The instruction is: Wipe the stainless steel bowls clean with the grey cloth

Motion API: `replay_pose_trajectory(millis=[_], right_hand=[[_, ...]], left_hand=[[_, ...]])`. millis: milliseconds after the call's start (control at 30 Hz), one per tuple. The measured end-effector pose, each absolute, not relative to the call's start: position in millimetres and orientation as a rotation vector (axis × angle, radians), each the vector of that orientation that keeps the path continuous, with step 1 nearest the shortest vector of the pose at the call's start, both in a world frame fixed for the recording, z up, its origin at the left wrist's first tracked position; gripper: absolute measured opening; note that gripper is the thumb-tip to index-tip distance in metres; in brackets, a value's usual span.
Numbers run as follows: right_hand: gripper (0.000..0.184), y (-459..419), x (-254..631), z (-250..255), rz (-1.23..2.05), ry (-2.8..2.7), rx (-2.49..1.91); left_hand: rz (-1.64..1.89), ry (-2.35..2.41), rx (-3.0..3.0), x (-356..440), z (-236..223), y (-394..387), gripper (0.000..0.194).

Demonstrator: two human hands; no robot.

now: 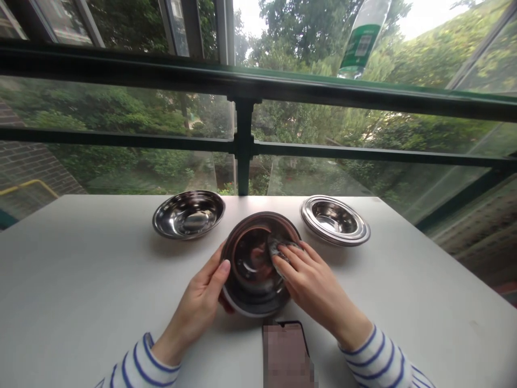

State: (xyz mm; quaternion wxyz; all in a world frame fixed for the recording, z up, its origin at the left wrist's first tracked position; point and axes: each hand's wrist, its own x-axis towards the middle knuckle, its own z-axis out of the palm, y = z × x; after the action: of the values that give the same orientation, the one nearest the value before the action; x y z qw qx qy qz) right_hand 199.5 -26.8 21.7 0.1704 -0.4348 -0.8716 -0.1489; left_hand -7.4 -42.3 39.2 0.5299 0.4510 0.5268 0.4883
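A shiny metal bowl (258, 302) is tilted toward me above the middle of the white table. My left hand (202, 296) grips its left rim, thumb on the inside edge and the other fingers behind. Inside the bowl, at the upper right of its wall, my right hand (307, 275) presses a greyish wad (278, 249), which looks like a scrubbing pad or cloth. The fingers cover most of the wad, so its exact kind is hard to make out.
Another metal bowl (189, 215) stands at the back left of the white table (92, 291). Several stacked metal bowls (335, 221) sit at the back right. A phone (286, 355) lies at the front. Behind the table runs a dark railing (161, 70), with a plastic bottle (363, 43) on it.
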Motion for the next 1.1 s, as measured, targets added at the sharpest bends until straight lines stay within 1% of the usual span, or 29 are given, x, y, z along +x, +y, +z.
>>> replay_pose_trajectory(millis=[100, 233, 333, 400, 433, 500, 600, 733, 800, 867, 967, 1100], right_hand=[[0.032, -28, 192, 23, -0.317, -2.516, -1.248], [0.024, -35, 184, 28, -0.106, -2.579, -1.235], [0.022, -40, 182, 32, 0.224, -2.570, -1.111], [0.025, -40, 184, 34, 0.491, -2.417, -0.989], [0.026, -39, 187, 34, 0.563, -2.291, -0.959], [0.028, -35, 196, 34, 0.518, -2.013, -0.977], [0.029, -28, 212, 33, 0.143, -1.794, -1.031], [0.030, -22, 221, 30, -0.358, -2.054, -1.024], [0.029, -21, 217, 28, -0.482, -2.208, -1.052], [0.028, -22, 210, 25, -0.479, -2.331, -1.100], [0.027, -25, 198, 19, -0.338, -2.448, -1.153], [0.032, -34, 185, 17, 0.054, -2.472, -1.218]], left_hand=[[1.171, 1.235, 1.086, -7, 39, -42, 0.061], [1.200, 1.246, 1.072, -7, 35, -41, 0.063], [1.233, 1.285, 1.055, -6, 32, -40, 0.063], [1.248, 1.303, 1.041, -5, 32, -39, 0.063], [1.253, 1.310, 1.035, -5, 32, -39, 0.064], [1.263, 1.322, 1.030, -5, 32, -38, 0.064], [1.272, 1.333, 1.031, -6, 31, -38, 0.064], [1.250, 1.320, 1.034, -6, 31, -38, 0.065], [1.236, 1.297, 1.042, -5, 32, -39, 0.065], [1.230, 1.273, 1.049, -4, 32, -40, 0.063], [1.237, 1.253, 1.045, -3, 33, -40, 0.061], [1.255, 1.235, 1.039, -4, 30, -40, 0.063]])
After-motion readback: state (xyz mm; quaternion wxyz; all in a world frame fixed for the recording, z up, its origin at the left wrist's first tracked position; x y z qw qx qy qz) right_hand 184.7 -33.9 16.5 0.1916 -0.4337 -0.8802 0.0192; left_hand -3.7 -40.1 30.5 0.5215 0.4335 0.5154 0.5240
